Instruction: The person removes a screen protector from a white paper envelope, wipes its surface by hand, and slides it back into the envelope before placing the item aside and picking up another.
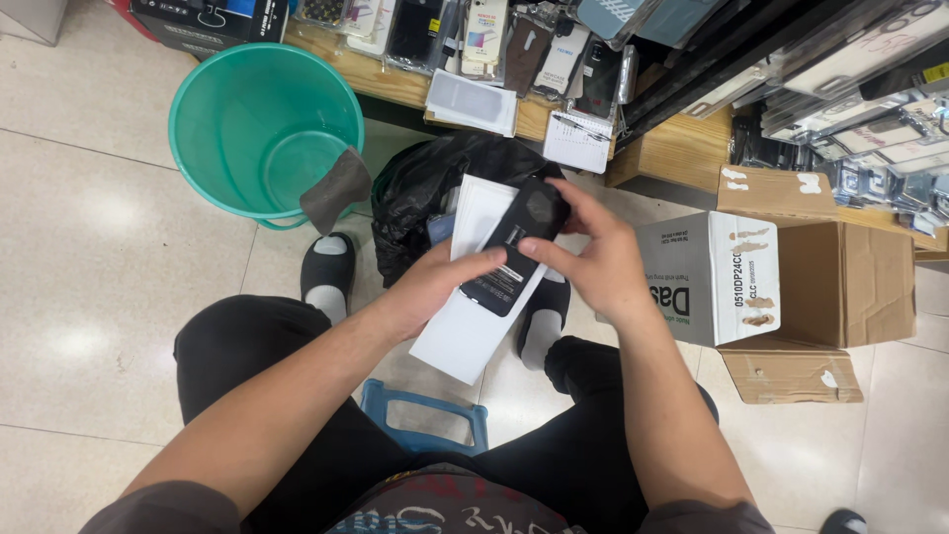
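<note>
A black phone case (517, 249) with a round cutout lies on top of a flat white box (473, 297), both held above my lap. My left hand (435, 287) grips the box from below, thumb pressing on the case's lower part. My right hand (593, 259) holds the case's right edge and upper end with fingers curled round it. I sit on a blue stool (425, 415), legs in black trousers.
A teal bucket (259, 129) with a grey cloth (336, 188) on its rim stands at the left. A black plastic bag (425, 188) lies ahead. An open cardboard box (791, 277) sits at the right. A wooden shelf (395, 84) carries several packaged phone cases.
</note>
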